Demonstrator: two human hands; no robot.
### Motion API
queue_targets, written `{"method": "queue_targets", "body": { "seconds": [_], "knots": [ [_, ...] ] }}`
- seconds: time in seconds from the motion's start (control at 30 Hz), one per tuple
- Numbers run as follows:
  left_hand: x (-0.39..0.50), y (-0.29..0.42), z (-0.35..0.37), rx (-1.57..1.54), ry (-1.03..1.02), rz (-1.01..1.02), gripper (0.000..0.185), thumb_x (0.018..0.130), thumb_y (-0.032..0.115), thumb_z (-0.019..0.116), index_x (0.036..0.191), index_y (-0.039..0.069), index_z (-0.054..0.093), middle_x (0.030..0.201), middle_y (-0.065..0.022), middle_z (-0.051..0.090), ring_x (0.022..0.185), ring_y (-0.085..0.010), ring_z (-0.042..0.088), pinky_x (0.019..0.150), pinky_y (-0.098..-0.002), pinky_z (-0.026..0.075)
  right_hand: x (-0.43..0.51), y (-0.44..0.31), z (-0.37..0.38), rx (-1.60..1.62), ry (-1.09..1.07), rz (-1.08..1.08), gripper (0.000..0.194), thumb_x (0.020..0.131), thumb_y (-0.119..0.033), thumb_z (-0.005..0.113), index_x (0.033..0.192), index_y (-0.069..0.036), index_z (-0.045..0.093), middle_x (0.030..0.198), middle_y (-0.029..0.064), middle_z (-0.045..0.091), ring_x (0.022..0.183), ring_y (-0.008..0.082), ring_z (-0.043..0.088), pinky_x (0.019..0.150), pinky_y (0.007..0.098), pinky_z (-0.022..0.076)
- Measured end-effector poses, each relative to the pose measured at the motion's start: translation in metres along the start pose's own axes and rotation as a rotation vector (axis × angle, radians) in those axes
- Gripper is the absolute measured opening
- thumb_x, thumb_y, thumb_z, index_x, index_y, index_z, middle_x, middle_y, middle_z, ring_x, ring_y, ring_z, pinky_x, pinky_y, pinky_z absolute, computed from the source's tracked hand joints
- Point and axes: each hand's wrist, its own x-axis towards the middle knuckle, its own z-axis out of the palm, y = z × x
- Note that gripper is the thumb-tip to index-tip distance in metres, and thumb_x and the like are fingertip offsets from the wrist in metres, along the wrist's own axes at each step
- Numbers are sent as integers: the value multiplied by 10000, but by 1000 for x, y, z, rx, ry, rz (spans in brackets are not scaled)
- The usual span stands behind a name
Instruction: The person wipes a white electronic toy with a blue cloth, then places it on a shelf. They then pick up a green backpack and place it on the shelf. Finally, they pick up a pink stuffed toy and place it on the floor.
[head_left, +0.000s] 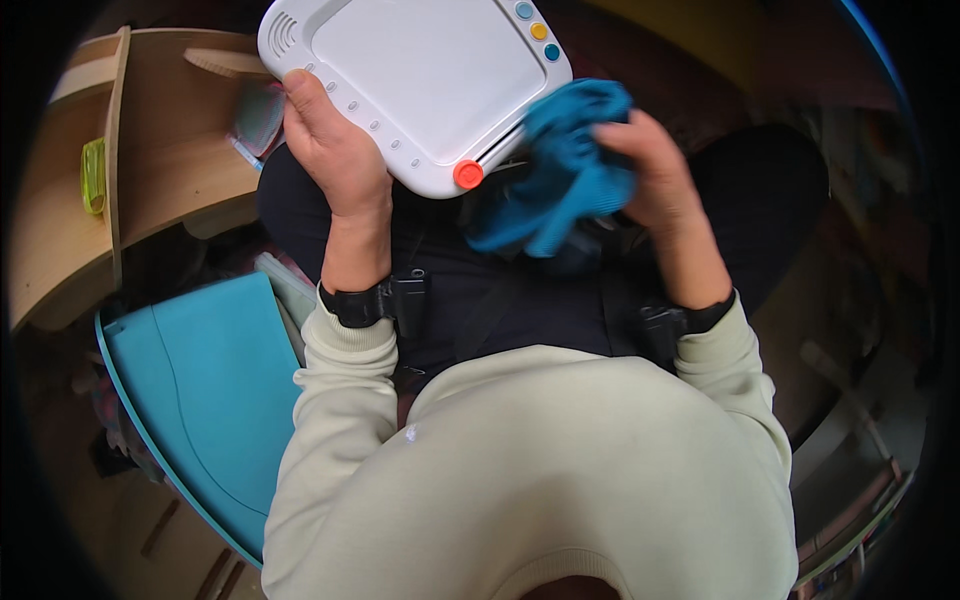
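Note:
My left hand (334, 146) grips the left edge of a white plastic drawing board (427, 79), its thumb on the frame. The board has a recessed white panel, blue, yellow and teal round buttons along its right side, and a red round knob (468, 174) at its lower corner. A blue cloth (574, 165) is bunched in my right hand (649, 169), touching or very near the board's lower right edge. The right hand is blurred, and some of its fingers are behind the cloth. The board's top runs out of the frame.
At the left stands a wooden shelf (187, 157) with a yellow-green translucent item (94, 176) on it. Below it is a large teal plastic panel (217, 390). My crossed legs in dark trousers (757, 187) lie under the board. A black band circles each wrist.

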Motion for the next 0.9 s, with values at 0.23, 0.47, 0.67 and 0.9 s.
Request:
{"method": "queue_targets", "body": {
  "seconds": [0.23,0.47,0.67,0.9],
  "knots": [
    [10,2,-5,-120,94,-47,533,1067,452,373,1174,-43,541,1081,-112,655,949,-169,643,828,-280,514,5,23,-34,460,60,-123,519,833,101,586,1339,18,511,1257,183,617,1161,351,624,1015,483,512],
    [6,3,-1,-115,126,-3,540,1067,458,365,1189,-42,529,1111,-123,646,967,-179,645,834,-281,520,4,37,47,327,-97,188,733,837,-169,786,1416,-11,365,1312,101,537,1165,210,571,938,381,542],
    [3,1,1,-55,121,18,529,1070,449,363,1171,-40,535,1090,-116,645,970,-176,639,833,-282,516,24,60,78,-303,198,-102,813,771,-173,830,1386,19,334,1294,127,530,1179,200,537,999,337,458],
    [-5,8,3,-79,58,-15,552,1074,450,338,1187,-51,539,1114,-127,649,997,-186,640,856,-288,513,34,48,40,248,240,-66,513,872,-244,764,1231,35,524,1119,127,635,1024,198,638,912,332,538]
  ]
}}
